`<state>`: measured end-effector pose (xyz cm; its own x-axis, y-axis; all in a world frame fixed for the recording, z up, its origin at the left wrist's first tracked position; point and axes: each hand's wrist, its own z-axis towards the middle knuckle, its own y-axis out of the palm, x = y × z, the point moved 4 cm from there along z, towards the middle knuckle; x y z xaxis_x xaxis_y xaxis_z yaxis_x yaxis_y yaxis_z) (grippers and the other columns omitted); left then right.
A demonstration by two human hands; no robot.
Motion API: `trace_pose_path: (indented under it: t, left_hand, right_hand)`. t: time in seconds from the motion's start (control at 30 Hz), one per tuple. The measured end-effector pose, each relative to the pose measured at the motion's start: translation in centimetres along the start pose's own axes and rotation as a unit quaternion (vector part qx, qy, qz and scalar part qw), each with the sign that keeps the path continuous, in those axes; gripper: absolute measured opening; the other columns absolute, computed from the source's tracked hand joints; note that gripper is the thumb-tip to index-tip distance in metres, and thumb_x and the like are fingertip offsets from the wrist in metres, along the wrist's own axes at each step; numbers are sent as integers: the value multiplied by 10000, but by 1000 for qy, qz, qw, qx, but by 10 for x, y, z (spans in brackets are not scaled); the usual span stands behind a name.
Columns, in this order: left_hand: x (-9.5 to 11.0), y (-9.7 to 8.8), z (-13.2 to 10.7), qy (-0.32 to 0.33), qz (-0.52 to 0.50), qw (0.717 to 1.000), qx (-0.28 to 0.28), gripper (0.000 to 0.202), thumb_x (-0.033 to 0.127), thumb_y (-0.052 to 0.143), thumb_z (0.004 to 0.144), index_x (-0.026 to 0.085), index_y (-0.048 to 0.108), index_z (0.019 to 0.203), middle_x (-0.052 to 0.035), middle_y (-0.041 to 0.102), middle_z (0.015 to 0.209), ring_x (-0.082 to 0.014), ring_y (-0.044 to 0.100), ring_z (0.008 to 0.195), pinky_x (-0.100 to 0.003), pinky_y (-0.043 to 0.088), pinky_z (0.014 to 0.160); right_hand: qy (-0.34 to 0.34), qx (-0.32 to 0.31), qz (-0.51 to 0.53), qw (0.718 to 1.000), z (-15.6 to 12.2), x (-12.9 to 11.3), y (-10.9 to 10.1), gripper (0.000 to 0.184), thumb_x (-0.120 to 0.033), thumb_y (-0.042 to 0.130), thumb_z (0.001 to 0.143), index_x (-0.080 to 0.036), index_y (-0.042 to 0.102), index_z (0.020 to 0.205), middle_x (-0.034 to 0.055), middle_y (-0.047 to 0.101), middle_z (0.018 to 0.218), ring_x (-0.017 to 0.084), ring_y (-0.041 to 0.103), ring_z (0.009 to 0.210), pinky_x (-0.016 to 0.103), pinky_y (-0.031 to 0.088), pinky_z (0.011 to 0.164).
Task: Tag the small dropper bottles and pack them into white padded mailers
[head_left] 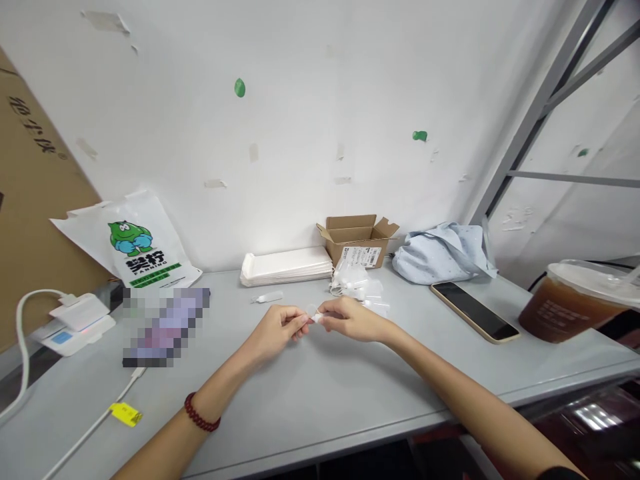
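- My left hand (276, 330) and right hand (356, 320) pinch a white piece (317, 317) in their fingers, above the tabletop (320, 407).
- I see pouches (374, 292) before the box (369, 256).

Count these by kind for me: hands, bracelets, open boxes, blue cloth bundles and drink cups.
Hands: 2, left hand and right hand
Bracelet: 1
Open box: 1
Blue cloth bundle: 1
Drink cup: 1
Total: 6
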<state>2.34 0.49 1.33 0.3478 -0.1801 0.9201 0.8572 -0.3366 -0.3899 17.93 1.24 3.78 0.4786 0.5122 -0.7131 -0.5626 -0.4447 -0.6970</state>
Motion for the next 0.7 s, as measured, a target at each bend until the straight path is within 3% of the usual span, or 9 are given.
trace_pose_path:
  t: [0.5,0.7]
  left_hand:
    - [-3,5,-1,-17,12,1000,-9,322,417,496,796,148,573,637,-12,561,617,-121,491,570,-253,400,586]
    - [4,1,-1,8,21,999,-27,318,406,494,819,154,576,643,-9,574,631,-120,495,578,-246,406,589]
  right_hand:
    - [1,-2,-3,1000,0,-2,3,202,-236,475,851,-132,579,713,-45,446,535,72,361,491,211,263,500]
    - [-2,4,-1,1000,0,-2,0,196,-240,479,852,-136,572,715,-48,440,546,69,367,497,210,267,506]
